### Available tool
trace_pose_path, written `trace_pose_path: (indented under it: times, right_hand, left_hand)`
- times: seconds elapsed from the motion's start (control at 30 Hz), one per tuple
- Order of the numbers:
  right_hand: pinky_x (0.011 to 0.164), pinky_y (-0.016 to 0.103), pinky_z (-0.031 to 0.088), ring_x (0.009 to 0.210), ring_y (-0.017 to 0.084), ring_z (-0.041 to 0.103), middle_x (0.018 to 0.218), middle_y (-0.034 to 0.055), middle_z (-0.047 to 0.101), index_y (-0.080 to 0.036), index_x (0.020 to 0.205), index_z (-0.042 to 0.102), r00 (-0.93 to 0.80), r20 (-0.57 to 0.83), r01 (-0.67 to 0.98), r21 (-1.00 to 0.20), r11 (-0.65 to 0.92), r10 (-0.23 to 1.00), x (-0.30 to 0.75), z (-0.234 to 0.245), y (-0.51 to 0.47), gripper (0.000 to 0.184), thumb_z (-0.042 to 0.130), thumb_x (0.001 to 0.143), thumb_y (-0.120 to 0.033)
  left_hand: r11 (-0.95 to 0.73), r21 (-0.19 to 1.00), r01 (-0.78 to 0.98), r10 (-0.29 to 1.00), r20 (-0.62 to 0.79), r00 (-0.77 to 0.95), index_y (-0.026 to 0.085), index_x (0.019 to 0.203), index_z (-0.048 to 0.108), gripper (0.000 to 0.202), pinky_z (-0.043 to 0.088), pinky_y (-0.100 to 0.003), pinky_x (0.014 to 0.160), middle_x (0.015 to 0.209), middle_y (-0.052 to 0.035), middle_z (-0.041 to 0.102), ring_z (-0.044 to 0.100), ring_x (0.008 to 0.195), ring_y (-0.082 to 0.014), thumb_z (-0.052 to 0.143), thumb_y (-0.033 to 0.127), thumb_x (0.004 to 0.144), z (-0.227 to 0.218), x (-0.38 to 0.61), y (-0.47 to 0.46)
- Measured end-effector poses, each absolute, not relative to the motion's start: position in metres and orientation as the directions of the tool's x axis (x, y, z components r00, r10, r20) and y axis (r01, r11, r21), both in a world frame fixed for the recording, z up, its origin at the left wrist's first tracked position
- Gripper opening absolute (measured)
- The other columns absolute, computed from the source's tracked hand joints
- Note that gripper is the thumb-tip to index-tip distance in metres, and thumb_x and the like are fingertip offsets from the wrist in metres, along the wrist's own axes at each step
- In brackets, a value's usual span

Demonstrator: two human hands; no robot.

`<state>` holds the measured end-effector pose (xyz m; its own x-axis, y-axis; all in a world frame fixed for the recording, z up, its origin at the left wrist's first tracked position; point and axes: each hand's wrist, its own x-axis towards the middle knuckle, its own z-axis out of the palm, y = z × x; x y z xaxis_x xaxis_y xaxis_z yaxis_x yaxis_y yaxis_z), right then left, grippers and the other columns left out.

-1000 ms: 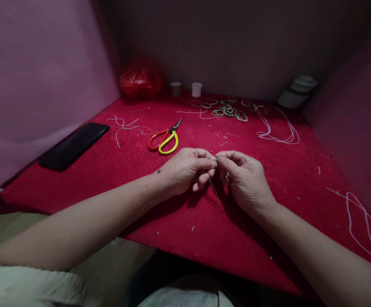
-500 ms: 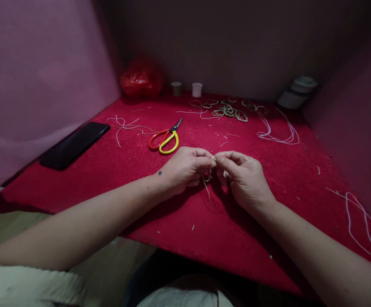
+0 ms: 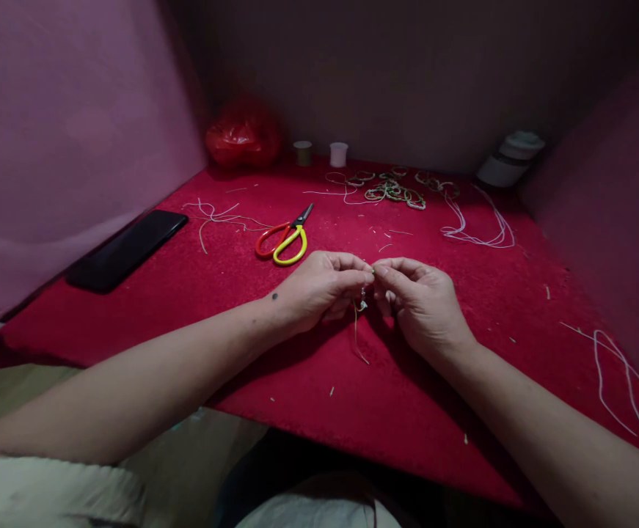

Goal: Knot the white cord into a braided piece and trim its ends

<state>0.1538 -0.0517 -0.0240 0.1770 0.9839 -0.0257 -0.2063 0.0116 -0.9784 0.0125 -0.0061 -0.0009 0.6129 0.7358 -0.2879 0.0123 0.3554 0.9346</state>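
Note:
My left hand (image 3: 331,284) and my right hand (image 3: 419,293) meet fingertip to fingertip above the red cloth. Both are closed in a pinch on a small beaded bracelet (image 3: 364,298), with a bit of green showing between the fingertips. Most of the bracelet is hidden behind the fingers. A short light strand and a thin cord tail (image 3: 358,341) hang below the left fingers. Just beyond my left hand lie scissors (image 3: 290,243) with one red and one yellow handle, their blades pointing away.
Finished-looking beaded loops (image 3: 393,192) lie at the back, near two thread spools (image 3: 339,155) and a red plastic bag (image 3: 245,139). White cords (image 3: 484,238) lie right, more cords (image 3: 610,359) nearer. A black phone (image 3: 128,250) is left; a white bottle (image 3: 509,161) leans back right.
The fingertips have shifted very slightly, and more of the hanging beaded strand shows. The cord tail hangs a little lower and further right. Both hands keep their pinch.

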Motion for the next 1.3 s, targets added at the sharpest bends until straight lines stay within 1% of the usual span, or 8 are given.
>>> trace_pose_path:
  times: [0.1, 0.33, 0.53, 0.67, 0.83, 0.97, 1.07, 1.3]
  right_hand:
    - [0.036, 0.019, 0.032, 0.039, 0.006, 0.045, 0.053, -0.0033, 0.056, -0.014, 0.075, 0.064, 0.181, -0.030, -0.249, -0.968, 0.017, 0.983, 0.1543, -0.0246, -0.0503, 0.016, 0.071, 0.073, -0.028]
    - [0.041, 0.021, 0.038, 0.047, 0.009, 0.051, 0.061, -0.0009, 0.061, -0.016, 0.079, 0.067, 0.171, -0.043, -0.310, -0.951, 0.012, 0.984, 0.1548, -0.0261, -0.0514, 0.012, 0.071, 0.072, -0.024]
    - [0.043, 0.023, 0.037, 0.041, 0.008, 0.047, 0.051, -0.0044, 0.057, -0.016, 0.079, 0.064, 0.170, 0.016, -0.213, -0.976, 0.053, 0.985, 0.1534, -0.0232, -0.0534, 0.012, 0.072, 0.070, -0.022]
    - [0.042, 0.023, 0.036, 0.040, 0.009, 0.047, 0.051, -0.0052, 0.057, -0.018, 0.079, 0.063, 0.184, 0.036, -0.155, -0.986, 0.065, 0.982, 0.1543, -0.0223, -0.0532, 0.012, 0.071, 0.071, -0.022]
    - [0.040, 0.022, 0.035, 0.040, 0.009, 0.048, 0.050, -0.0048, 0.058, -0.017, 0.080, 0.064, 0.222, 0.070, -0.042, -0.996, 0.081, 0.973, 0.1552, -0.0209, -0.0535, 0.010, 0.069, 0.073, -0.022]
    - [0.040, 0.022, 0.037, 0.039, 0.008, 0.047, 0.051, -0.0041, 0.057, -0.017, 0.074, 0.063, 0.214, 0.061, -0.057, -0.996, 0.075, 0.975, 0.1550, -0.0200, -0.0544, 0.008, 0.066, 0.077, -0.024]
    - [0.039, 0.021, 0.037, 0.039, 0.008, 0.047, 0.051, -0.0045, 0.057, -0.018, 0.073, 0.062, 0.210, 0.053, -0.084, -0.994, 0.072, 0.976, 0.1548, -0.0203, -0.0548, 0.007, 0.065, 0.077, -0.023]
    - [0.039, 0.021, 0.038, 0.039, 0.008, 0.047, 0.052, -0.0045, 0.058, -0.018, 0.074, 0.063, 0.218, 0.075, -0.081, -0.992, 0.095, 0.973, 0.1546, -0.0218, -0.0544, 0.005, 0.065, 0.077, -0.021]
  left_hand:
    - [0.364, 0.931, 0.013, 0.743, -0.299, 0.598, 0.016, 0.069, 0.055, 0.012, 0.017, -0.019, 0.035, 0.046, 0.0082, 0.035, 0.024, 0.034, -0.0025, 0.057, 0.013, 0.081, 0.0010, 0.0130, -0.0062]
    - [0.373, 0.928, 0.001, 0.752, -0.303, 0.585, 0.016, 0.069, 0.055, 0.013, 0.017, -0.019, 0.036, 0.046, 0.0072, 0.037, 0.025, 0.034, -0.0025, 0.057, 0.013, 0.081, 0.0020, 0.0126, -0.0062]
    - [0.360, 0.933, 0.003, 0.755, -0.293, 0.586, 0.016, 0.067, 0.054, 0.015, 0.018, -0.019, 0.036, 0.044, 0.0073, 0.037, 0.027, 0.033, -0.0028, 0.057, 0.013, 0.081, 0.0003, 0.0126, -0.0061]
    - [0.359, 0.933, 0.002, 0.760, -0.293, 0.580, 0.016, 0.068, 0.054, 0.014, 0.018, -0.019, 0.036, 0.043, 0.0075, 0.037, 0.027, 0.034, -0.0028, 0.058, 0.015, 0.081, -0.0002, 0.0126, -0.0060]
    - [0.316, 0.949, 0.022, 0.774, -0.271, 0.572, 0.017, 0.069, 0.054, 0.013, 0.020, -0.020, 0.035, 0.046, 0.0064, 0.042, 0.029, 0.033, -0.0032, 0.058, 0.015, 0.081, 0.0007, 0.0124, -0.0061]
    - [0.290, 0.956, 0.040, 0.777, -0.260, 0.573, 0.017, 0.068, 0.054, 0.014, 0.021, -0.020, 0.035, 0.043, 0.0074, 0.038, 0.029, 0.033, -0.0041, 0.058, 0.016, 0.082, 0.0011, 0.0121, -0.0066]
    - [0.278, 0.960, 0.031, 0.780, -0.244, 0.576, 0.017, 0.068, 0.055, 0.014, 0.021, -0.020, 0.035, 0.043, 0.0075, 0.039, 0.029, 0.032, -0.0037, 0.059, 0.017, 0.081, 0.0010, 0.0123, -0.0068]
    - [0.326, 0.945, 0.026, 0.777, -0.283, 0.562, 0.016, 0.068, 0.055, 0.014, 0.020, -0.020, 0.035, 0.043, 0.0074, 0.038, 0.028, 0.032, -0.0034, 0.059, 0.015, 0.081, 0.0015, 0.0141, -0.0068]
